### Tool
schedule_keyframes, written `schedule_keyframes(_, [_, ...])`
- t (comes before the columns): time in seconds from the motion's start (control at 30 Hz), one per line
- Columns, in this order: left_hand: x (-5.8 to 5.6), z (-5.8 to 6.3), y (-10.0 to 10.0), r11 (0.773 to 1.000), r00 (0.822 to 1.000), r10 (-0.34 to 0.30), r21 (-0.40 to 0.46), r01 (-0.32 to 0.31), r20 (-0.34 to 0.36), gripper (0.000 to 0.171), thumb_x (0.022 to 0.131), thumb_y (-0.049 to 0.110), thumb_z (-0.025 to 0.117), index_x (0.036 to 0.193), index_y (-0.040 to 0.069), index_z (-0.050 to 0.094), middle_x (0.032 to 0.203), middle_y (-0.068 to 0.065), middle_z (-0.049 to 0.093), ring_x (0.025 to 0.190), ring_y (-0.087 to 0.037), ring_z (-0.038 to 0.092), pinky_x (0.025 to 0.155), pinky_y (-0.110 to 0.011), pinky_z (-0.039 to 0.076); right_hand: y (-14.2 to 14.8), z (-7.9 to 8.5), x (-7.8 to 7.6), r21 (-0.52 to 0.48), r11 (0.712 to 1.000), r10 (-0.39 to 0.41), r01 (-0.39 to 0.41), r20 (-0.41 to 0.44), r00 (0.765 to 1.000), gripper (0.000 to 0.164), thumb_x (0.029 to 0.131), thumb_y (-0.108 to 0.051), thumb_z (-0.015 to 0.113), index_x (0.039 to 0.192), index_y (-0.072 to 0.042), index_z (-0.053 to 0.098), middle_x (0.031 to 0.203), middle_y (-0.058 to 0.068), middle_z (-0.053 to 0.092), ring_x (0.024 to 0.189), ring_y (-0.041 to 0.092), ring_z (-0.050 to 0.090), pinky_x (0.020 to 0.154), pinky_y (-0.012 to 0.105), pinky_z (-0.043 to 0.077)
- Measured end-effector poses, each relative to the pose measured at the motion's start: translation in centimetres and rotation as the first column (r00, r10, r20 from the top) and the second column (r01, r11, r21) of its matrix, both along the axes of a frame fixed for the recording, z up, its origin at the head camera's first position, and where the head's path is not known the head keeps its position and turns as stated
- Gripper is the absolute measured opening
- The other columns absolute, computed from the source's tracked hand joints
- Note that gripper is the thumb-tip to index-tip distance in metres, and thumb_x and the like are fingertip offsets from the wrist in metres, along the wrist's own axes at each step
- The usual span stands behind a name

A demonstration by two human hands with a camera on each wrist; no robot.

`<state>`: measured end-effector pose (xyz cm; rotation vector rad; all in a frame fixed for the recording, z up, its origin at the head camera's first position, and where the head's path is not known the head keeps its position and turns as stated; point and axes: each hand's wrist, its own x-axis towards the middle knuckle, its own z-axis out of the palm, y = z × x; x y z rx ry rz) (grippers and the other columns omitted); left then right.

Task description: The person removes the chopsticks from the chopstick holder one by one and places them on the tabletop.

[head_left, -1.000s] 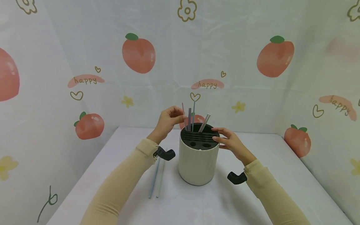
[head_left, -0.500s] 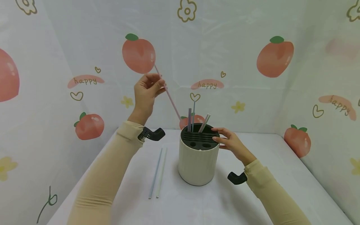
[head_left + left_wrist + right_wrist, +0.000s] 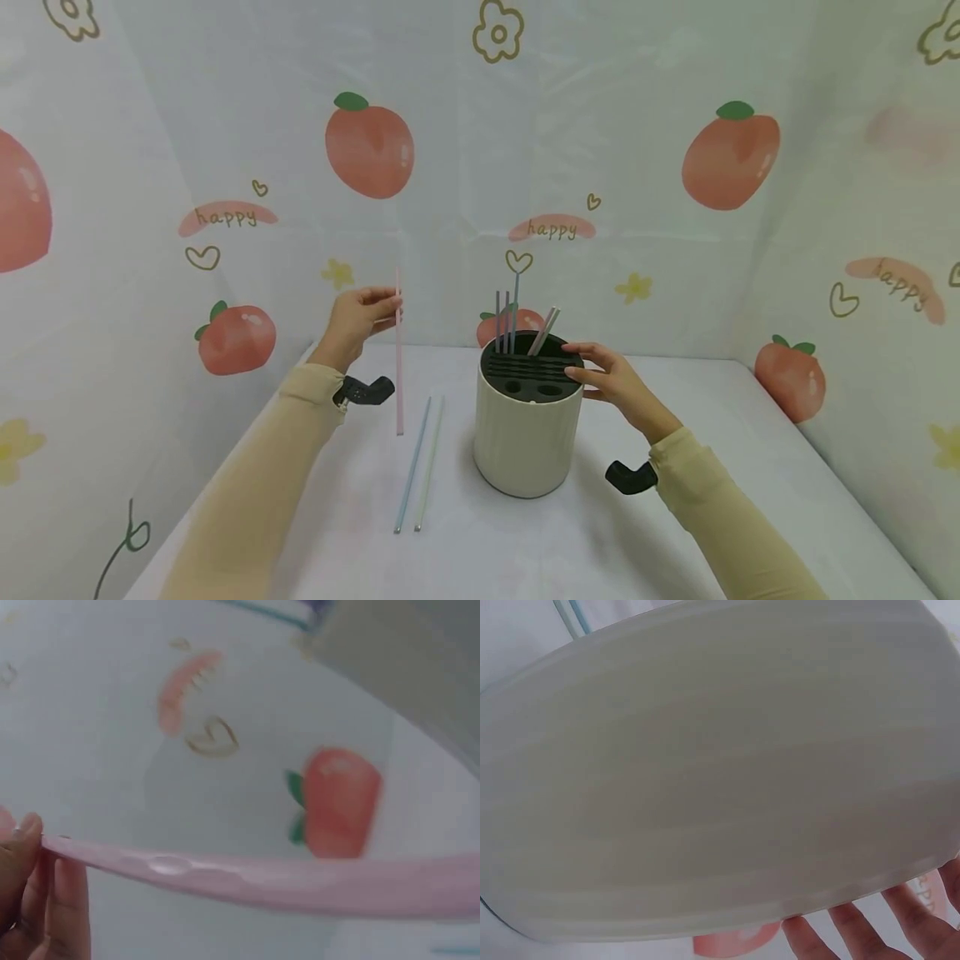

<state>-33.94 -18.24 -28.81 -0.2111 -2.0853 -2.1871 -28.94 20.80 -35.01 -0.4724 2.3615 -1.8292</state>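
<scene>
My left hand (image 3: pixel 362 321) pinches a pink straw (image 3: pixel 399 367) near its upper part in the head view. The straw hangs upright over the table, left of the round desk organizer (image 3: pixel 525 446), and stretches across the left wrist view (image 3: pixel 262 881). Cream ribbed walls and a black slotted top form the organizer. My right hand (image 3: pixel 618 383) rests at its right rim; in the right wrist view its fingers (image 3: pixel 859 934) lie against the wall. Several straws (image 3: pixel 507 321) stand in the back compartment, with pale ones (image 3: pixel 543 332) leaning right.
A blue straw (image 3: pixel 412 467) and a pale green straw (image 3: pixel 429 467) lie side by side on the white table (image 3: pixel 660 517), left of the organizer. Behind hangs a white curtain (image 3: pixel 600 83) printed with fruit. Two round holes and narrow slots show in the organizer's top.
My left hand has lifted the pink straw out of the organizer's back compartment, carried it left and lowered it over the table. My right hand stays at the rim.
</scene>
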Motion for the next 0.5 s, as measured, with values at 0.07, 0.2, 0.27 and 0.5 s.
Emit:
schedule_keyframes(0.07, [-0.2,-2.4,-0.6,0.998,0.997,0.008,-0.071,-0.002,0.081,0.04,0.093,0.006,0.063,0.125,-0.015,0.051,0.079,0.008,0.067,0.072,-0.003,0.064,0.07,-0.016,0.057,0.0,0.0,0.0,-0.003,1.0,0.001,-0.001,0.007,1.0,0.053,0.094,-0.021,0.063,0.14,-0.005,0.044,0.152,0.02,0.033,0.136,0.04,0.037,0.1,0.054,0.047])
schedule_keyframes(0.2, [-0.3,-7.1,-1.1,0.986,0.977,0.041,-0.169,-0.005,0.21,0.039,0.092,0.005,0.065,0.125,-0.014,0.055,0.084,0.002,0.068,0.071,-0.003,0.065,0.069,-0.016,0.057,0.0,0.1,0.1,-0.002,1.0,0.003,-0.003,0.014,1.0,0.054,0.094,-0.021,0.063,0.141,-0.005,0.042,0.155,0.02,0.027,0.14,0.041,0.031,0.101,0.056,0.045])
schedule_keyframes(0.27, [-0.2,-9.1,-1.1,0.976,0.966,0.06,-0.219,-0.003,0.253,0.037,0.092,0.006,0.065,0.123,-0.013,0.057,0.09,-0.003,0.069,0.072,-0.003,0.066,0.069,-0.017,0.057,0.1,0.1,0.1,-0.002,1.0,0.003,-0.003,0.017,1.0,0.054,0.094,-0.021,0.063,0.142,-0.005,0.042,0.155,0.02,0.026,0.141,0.041,0.029,0.102,0.057,0.045])
schedule_keyframes(0.5, [0.1,-14.1,-1.3,0.955,0.944,0.091,-0.298,0.009,0.318,0.032,0.089,0.005,0.068,0.116,-0.013,0.061,0.094,-0.014,0.071,0.069,-0.006,0.065,0.065,-0.019,0.058,-0.1,0.2,0.1,-0.003,1.0,0.001,-0.001,0.019,1.0,0.054,0.094,-0.021,0.063,0.142,-0.006,0.042,0.154,0.02,0.028,0.14,0.041,0.031,0.101,0.056,0.045])
